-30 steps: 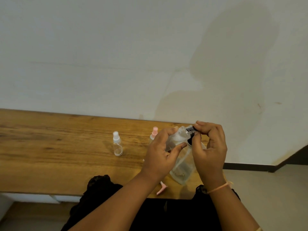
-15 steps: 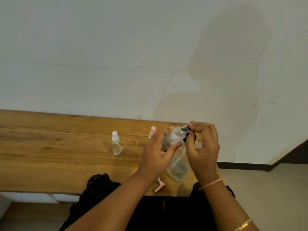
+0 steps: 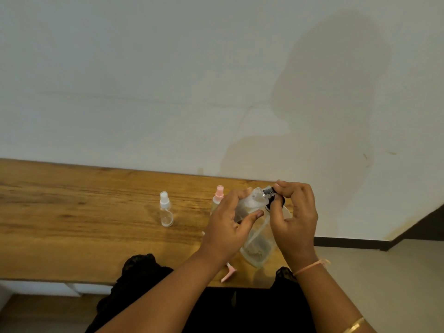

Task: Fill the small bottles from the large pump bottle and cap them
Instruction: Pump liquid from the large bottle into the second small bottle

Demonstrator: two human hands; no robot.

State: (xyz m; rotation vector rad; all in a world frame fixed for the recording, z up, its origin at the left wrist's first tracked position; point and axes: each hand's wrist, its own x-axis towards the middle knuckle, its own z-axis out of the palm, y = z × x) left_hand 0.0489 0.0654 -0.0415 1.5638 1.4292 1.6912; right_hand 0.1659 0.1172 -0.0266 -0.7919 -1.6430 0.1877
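White wall (image 3: 168, 80) up top, with a soft shadow and a faint stain on it, and a long wooden tabletop (image 3: 72, 212) running below. Both hands meet above the table's right end.

The left hand (image 3: 228, 227) is wrapped round a small frosted clear bottle (image 3: 249, 203), thumb across its near side and fingers curled over the far side. The bottle is lifted off the wood and tilted, neck pointing up to the right. At that neck, the right hand (image 3: 295, 219) pinches a black cap with a silver band (image 3: 269, 192) between thumb and fingertips. Whether the cap is fully seated, I can't tell.

Directly beneath the grip stands a large translucent plastic bottle (image 3: 258, 251) on the table, partly hidden by both hands. Just below the left wrist, a pink plastic pump piece (image 3: 228, 275) lies at the table's near edge. Behind the left hand's knuckles a pink-capped small bottle (image 3: 218, 198) peeks out upright. Further left of the grip, well apart, stands a clear small bottle with a white spray top (image 3: 166, 209).

A thin pink band (image 3: 310, 267) circles the right wrist.
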